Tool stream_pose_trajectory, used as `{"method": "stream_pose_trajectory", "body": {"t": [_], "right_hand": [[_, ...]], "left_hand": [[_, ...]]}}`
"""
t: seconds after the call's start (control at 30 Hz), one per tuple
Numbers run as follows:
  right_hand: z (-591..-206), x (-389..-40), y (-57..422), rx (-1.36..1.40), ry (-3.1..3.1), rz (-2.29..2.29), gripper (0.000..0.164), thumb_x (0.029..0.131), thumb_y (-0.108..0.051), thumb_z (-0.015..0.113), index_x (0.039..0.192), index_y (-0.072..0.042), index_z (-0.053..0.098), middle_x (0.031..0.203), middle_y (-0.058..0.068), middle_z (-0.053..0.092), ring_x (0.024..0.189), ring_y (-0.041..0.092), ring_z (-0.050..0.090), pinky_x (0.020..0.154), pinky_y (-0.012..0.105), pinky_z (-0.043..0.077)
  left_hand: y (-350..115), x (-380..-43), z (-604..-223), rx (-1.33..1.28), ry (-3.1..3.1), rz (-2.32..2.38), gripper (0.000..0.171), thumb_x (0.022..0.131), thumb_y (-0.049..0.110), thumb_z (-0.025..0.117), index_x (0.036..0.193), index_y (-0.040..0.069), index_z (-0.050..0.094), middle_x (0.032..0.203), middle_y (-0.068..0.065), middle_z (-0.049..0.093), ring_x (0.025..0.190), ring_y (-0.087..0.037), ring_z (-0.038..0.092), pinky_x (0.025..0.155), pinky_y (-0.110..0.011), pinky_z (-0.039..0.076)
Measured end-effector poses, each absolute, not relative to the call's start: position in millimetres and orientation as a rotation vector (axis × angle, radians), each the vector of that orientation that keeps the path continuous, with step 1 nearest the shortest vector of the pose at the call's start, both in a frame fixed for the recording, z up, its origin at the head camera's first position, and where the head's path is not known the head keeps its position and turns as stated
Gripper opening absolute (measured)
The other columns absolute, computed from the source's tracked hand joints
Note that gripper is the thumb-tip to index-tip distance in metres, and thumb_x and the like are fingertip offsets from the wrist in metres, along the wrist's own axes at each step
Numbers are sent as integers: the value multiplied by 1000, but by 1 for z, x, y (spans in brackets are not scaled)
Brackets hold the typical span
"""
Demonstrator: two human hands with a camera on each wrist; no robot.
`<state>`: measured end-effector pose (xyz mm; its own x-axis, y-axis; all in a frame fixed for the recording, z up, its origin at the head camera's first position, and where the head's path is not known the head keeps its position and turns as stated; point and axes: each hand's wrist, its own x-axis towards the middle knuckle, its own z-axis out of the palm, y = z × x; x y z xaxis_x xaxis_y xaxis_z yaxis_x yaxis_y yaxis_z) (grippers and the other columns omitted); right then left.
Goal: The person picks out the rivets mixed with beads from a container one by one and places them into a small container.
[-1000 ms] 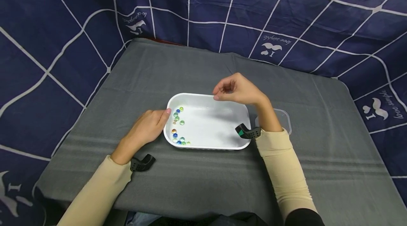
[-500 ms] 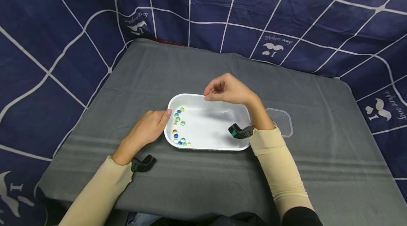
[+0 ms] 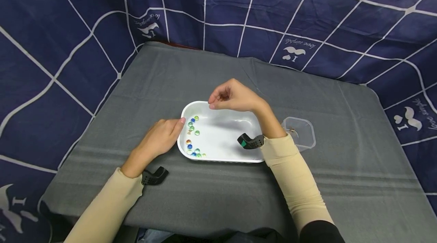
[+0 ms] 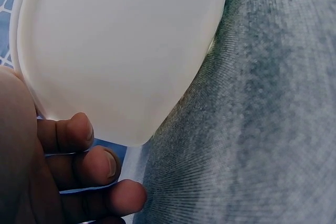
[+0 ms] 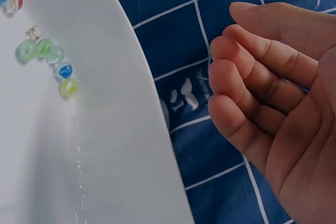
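Observation:
A white rectangular tray point(image 3: 228, 136) lies on the table. Several glass marbles point(image 3: 197, 133) in green, blue, yellow and orange sit along its left end, with a small tan piece point(image 5: 34, 32) of unclear kind among them. My left hand point(image 3: 159, 138) holds the tray's left end, thumb over the rim, and in the left wrist view its curled fingers point(image 4: 100, 166) are at the outer wall. Over the tray's far rim hovers my right hand point(image 3: 235, 97), fingers loosely bent; the right wrist view shows nothing between them.
A clear plastic box point(image 3: 305, 134) stands right of the tray, partly behind the right forearm, with a small gold-coloured item point(image 3: 291, 130) in it. Grey cloth point(image 3: 218, 197) covers the table. Blue checked curtains point(image 3: 184, 0) enclose the back and sides.
My right hand has moved left along the tray's far rim, uncovering more of the clear box. The left hand stays at the tray's left end, and the marbles look unmoved.

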<state>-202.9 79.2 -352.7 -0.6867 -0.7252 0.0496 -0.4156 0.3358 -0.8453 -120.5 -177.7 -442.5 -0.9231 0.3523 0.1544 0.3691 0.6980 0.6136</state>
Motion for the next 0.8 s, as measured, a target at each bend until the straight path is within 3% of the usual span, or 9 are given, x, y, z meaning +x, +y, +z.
{"method": "stream_pose_trajectory", "body": {"t": [0.4, 0.8], "right_hand": [[-357, -205, 60, -1068, 2237, -1226, 4, 85, -3, 75, 88, -1, 74, 77, 2, 69, 70, 16, 61, 67, 27, 50], [-372, -207, 46, -1064, 2170, -1187, 6, 85, 0, 74, 91, 2, 74, 80, 4, 71, 73, 15, 65, 69, 27, 51]], "left_hand": [[-178, -121, -442, -631, -2872, -1033, 44, 108, 27, 39, 78, 8, 65, 69, -8, 62, 64, -24, 56, 60, -45, 45], [-178, -121, -442, -640, -2882, -1028, 46, 109, 27, 37, 71, 12, 58, 60, -2, 49, 59, -22, 49, 56, -40, 42]]}}
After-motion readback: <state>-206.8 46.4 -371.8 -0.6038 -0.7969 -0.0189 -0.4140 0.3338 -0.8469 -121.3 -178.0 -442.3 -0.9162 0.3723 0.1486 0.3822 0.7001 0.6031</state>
